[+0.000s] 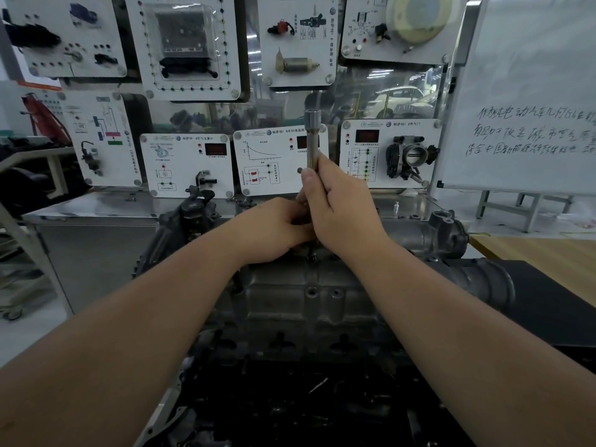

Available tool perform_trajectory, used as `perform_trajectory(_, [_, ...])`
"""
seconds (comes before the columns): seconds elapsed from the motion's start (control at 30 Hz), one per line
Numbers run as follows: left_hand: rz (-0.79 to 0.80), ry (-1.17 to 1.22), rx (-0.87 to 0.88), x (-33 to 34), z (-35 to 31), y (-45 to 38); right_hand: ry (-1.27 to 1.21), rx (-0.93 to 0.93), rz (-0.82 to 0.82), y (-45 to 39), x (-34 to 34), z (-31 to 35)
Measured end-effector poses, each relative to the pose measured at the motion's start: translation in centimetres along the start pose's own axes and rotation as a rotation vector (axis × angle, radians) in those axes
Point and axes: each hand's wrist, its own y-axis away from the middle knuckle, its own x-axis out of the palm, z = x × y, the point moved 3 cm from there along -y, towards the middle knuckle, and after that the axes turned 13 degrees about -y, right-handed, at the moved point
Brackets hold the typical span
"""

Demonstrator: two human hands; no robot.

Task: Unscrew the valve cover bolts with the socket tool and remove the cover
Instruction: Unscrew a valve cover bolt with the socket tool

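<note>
Socket tool stands upright over the far edge of the valve cover, its long axis vertical and its lower end hidden between both hands. Right hand clenches the shaft; left hand, just beside and lower, curls around its base, grip unclear.

I am looking into an automotive training workshop: a bare engine sits on a stand in front of me, facing a teaching board hung with white demonstration panels, each carrying a mounted car part, a printed circuit diagram and a red digital readout. One panel holds a throttle body, another a boxed control unit. A whiteboard with handwritten notes leans at the right beside a wooden tabletop, and the glass behind the panels reflects a white car parked indoors
</note>
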Motion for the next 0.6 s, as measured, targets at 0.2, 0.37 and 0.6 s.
perform_trajectory(0.2, [-0.026,-0.039,-0.014,-0.05,-0.03,-0.28,-0.03,-0.045,-0.044,0.1,-0.12,-0.12])
perform_trajectory(0.37, [-0.021,0.009,-0.011,0.02,0.02,-0.12,0.07,-0.092,-0.068,0.06,-0.13,0.5])
perform_trajectory(0.6, [-0.02,0.001,-0.011,0.02,-0.01,-0.03,0.027,-0.052,-0.073,0.1,-0.28,0.19])
